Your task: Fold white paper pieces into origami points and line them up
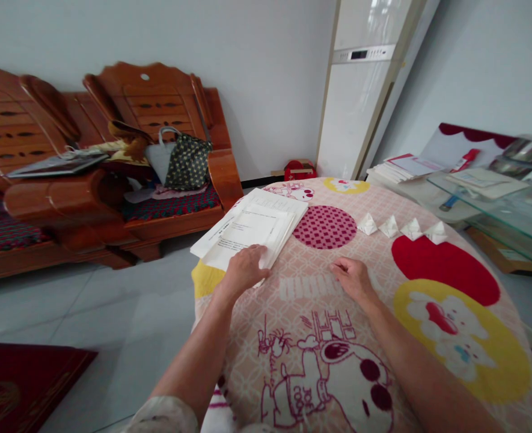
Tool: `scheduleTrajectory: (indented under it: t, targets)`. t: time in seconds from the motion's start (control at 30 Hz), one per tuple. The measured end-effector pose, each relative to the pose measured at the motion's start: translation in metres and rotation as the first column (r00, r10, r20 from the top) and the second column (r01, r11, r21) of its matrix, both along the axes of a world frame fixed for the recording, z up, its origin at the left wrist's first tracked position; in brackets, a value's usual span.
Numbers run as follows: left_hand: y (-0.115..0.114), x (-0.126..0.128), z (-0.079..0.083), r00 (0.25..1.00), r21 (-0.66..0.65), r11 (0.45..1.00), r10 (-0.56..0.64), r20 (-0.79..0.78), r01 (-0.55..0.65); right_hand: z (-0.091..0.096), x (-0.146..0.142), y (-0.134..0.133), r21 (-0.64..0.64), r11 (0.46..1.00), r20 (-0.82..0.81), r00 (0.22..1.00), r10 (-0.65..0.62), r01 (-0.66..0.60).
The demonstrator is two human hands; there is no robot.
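Note:
My left hand lies on the near edge of a stack of printed paper sheets, fingers stretched over the top sheet and thumb out to the right. The sheets sit slightly fanned at the table's left edge. To the right, my right hand is just over the patterned tablecloth, its fingers curled in and nothing visible in them. Beyond it, several small white folded paper pieces, pointed at the top, stand in a row at the far right.
A glass shelf and a side table with papers adjoin the right side. A tall white air conditioner stands behind. At the left, a carved wooden sofa holds a dark patterned bag. A red box is at lower left.

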State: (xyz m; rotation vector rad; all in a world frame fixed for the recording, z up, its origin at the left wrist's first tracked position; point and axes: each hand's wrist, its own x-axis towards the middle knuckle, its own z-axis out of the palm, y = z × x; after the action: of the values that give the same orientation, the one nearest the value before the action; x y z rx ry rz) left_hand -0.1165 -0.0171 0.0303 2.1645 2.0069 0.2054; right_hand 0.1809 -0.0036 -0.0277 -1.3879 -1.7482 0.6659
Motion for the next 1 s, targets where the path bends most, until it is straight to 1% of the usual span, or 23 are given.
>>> scheduleTrajectory:
  t: [0.17, 0.37, 0.53, 0.7, 0.8, 0.9, 1.0]
  targets:
    - [0.001, -0.008, -0.006, 0.998, 0.069, 0.997, 0.018, 0.068, -0.023, 0.001, 0.0, 0.0, 0.011, 1.0, 0.01, 1.0, -0.014, 0.014]
    - [-0.001, -0.006, -0.011, 0.995, 0.098, 0.991, 0.085, 0.06, -0.091, 0.0, 0.001, 0.0, -0.004, 1.0, 0.012, 1.0, -0.003, 0.003]
    - [0.002, -0.011, -0.007, 0.984, 0.097, 0.984, 0.139, 0.113, -0.15, -0.001, 0.002, 0.0, 0.0, 1.0, 0.021, 1.0, -0.004, 0.004]
    - [0.005, -0.022, -0.001, 0.964, 0.047, 0.988, 0.133, 0.229, -0.147, -0.001, 0.002, -0.001, -0.027, 1.0, 0.01, 1.0, 0.006, -0.006]
    - [0.006, -0.025, 0.001, 0.936, 0.057, 0.976, 0.185, 0.301, -0.212, -0.003, 0.003, 0.0, -0.021, 1.0, 0.016, 1.0, 0.001, -0.001]
    - [0.007, -0.024, 0.004, 0.882, 0.075, 0.956, 0.229, 0.412, -0.284, -0.004, 0.003, 0.0, -0.01, 1.0, 0.015, 1.0, 0.005, -0.005]
    - [0.01, -0.022, 0.009, 0.832, 0.087, 0.935, 0.26, 0.49, -0.343, -0.004, 0.002, 0.0, -0.01, 1.0, 0.008, 1.0, 0.008, -0.008]
